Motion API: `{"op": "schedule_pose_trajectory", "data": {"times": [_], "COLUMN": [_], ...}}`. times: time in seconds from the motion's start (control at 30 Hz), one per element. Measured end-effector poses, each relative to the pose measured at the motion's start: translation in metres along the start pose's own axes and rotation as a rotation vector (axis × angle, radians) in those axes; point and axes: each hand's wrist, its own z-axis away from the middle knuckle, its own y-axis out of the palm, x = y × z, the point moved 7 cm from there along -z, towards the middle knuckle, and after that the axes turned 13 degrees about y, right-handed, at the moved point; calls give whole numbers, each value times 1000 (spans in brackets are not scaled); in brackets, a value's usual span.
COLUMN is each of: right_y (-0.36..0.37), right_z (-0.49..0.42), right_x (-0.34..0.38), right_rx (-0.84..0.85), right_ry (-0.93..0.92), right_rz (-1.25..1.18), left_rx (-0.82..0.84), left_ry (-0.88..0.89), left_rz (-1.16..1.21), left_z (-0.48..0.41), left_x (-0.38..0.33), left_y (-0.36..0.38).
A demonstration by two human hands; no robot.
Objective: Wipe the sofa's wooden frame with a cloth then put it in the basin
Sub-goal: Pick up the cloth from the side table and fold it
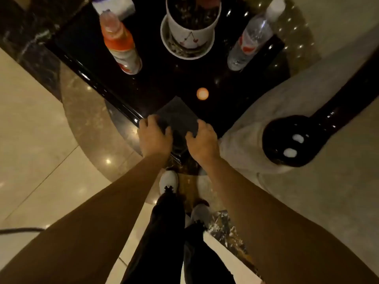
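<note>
A dark grey folded cloth (178,116) lies on the near corner of a glossy black table (155,85). My left hand (154,136) grips its left edge and my right hand (202,140) grips its right edge, fingers curled onto the fabric. To the right, the sofa's beige armrest (272,111) carries a shiny dark wooden frame (295,138) with a rounded end. No basin is in view.
On the table stand an orange bottle (121,44), a white plant pot on a saucer (192,25), a clear water bottle (252,37) and a tissue pack (114,5). Glossy tiled floor (37,140) lies to the left. My feet (168,180) stand close to the table corner.
</note>
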Motion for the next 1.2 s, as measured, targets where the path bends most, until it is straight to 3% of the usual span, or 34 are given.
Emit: {"op": "schedule_pose_trajectory", "data": {"times": [0.2, 0.3, 0.37, 0.43, 0.5, 0.57, 0.6, 0.77, 0.83, 0.93, 1.0, 1.07, 1.2], "right_y": [28, 30, 26, 9, -18, -46, -61, -125, -155, -205, -237, -263, -289], "right_z": [-57, -65, -63, -54, -36, -11, 2, 67, 90, 110, 114, 112, 93], "right_x": [7, 8, 9, 16, 26, 31, 32, 21, 7, -26, -51, -70, -101], "right_rx": [-147, -102, -17, -47, -90, -88, -87, -52, -89, -190, -235, -280, -372], "right_ry": [21, 112, 182, 143, 54, -4, -25, -35, -62, -71, -60, -69, -47], "right_rz": [270, 202, 49, -35, -184, -313, -345, -440, -414, -358, -363, -388, -316], "left_rx": [92, 163, 219, 206, 182, 285, 375, 926, 975, 776, 541, 324, -51], "left_ry": [10, 35, 114, 192, 0, -275, -350, -409, -362, -225, 2, 242, 364], "left_rz": [-368, -338, -193, 38, 516, 1043, 1165, 1089, 1015, 1039, 942, 749, 222], "left_z": [-55, -64, -64, -64, -61, -49, -40, 16, 33, 50, 58, 72, 104], "left_x": [35, 35, 27, 14, 6, -8, -20, -92, -125, -176, -210, -240, -265], "left_y": [21, 24, 22, 12, -4, -5, -6, -11, -13, -6, -4, -4, 3]}}
